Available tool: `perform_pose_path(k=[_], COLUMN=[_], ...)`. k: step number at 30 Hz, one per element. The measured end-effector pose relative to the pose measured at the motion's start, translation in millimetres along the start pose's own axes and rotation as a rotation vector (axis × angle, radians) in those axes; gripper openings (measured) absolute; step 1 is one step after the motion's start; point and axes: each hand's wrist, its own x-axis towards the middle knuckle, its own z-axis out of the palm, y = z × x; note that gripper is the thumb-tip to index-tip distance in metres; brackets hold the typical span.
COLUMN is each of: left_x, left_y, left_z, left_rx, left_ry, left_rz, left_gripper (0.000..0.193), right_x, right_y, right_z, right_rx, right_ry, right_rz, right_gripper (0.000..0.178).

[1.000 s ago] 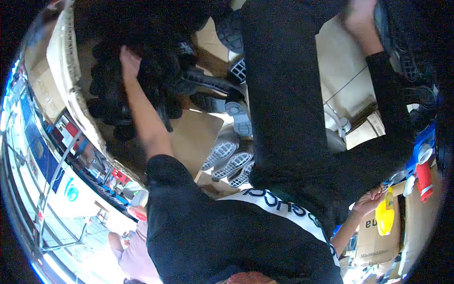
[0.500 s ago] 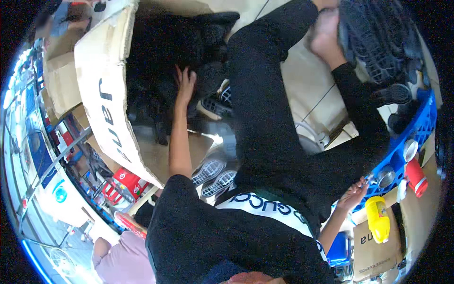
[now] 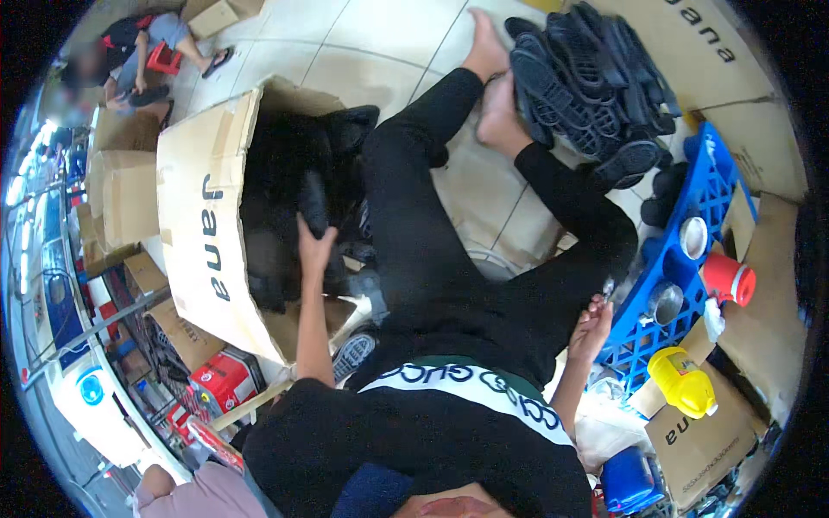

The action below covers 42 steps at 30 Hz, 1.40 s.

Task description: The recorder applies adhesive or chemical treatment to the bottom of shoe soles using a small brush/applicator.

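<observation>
My left hand reaches into a large cardboard box on the left and grips a black shoe. Around it, the box holds a heap of black pieces whose outlines merge in the dark. My right hand, beside my thigh, is closed with fingertips pinched on a small shiny metal piece; its exact kind is too small to make out. Beyond my bare feet lies a pile of black shoes with treaded soles.
At the right stands a blue plastic crate carrying metal cups. Close to it are a red jug, a yellow bottle and a blue container. Other people sit at far left and lower left. Cardboard boxes stack at left.
My left hand, which was spread on the black heap, now holds a black shoe. The view has tilted, showing more floor ahead. My right hand keeps its pinch.
</observation>
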Motion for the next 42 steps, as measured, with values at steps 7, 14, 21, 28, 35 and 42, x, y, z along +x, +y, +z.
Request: perform_pose_path(k=[7,14,21,28,35,42], left_x=[-62,-122,-178,-171,-135,-124], left_y=[140,245,271,250,215,207], left_z=[-29,77,145,153,145,151], left_rx=[-1.174,-0.914,-0.729,-0.769,-0.950,-0.999], left_ry=[-0.593,-1.082,-1.469,-1.460,-1.375,-1.301], left_rz=[-0.098,-0.236,-0.292,-0.443,-0.424,-0.421], left_gripper=[0.067,0.069,0.058,0.057,0.052,0.053], right_x=[5,22,101,205,216,174], right_y=[-17,-90,-135,-129,-138,-165], right_z=[-1,-77,-160,-245,-288,-305], right_rx=[-0.078,-0.615,-1.160,-1.498,-1.425,-1.309], right_ry=[-0.097,0.223,0.456,0.393,0.389,0.510], right_rz=[-0.072,-0.441,-0.908,-0.628,-0.797,-0.562], right_gripper=[0.020,0.016,0.013,0.034,0.024,0.029])
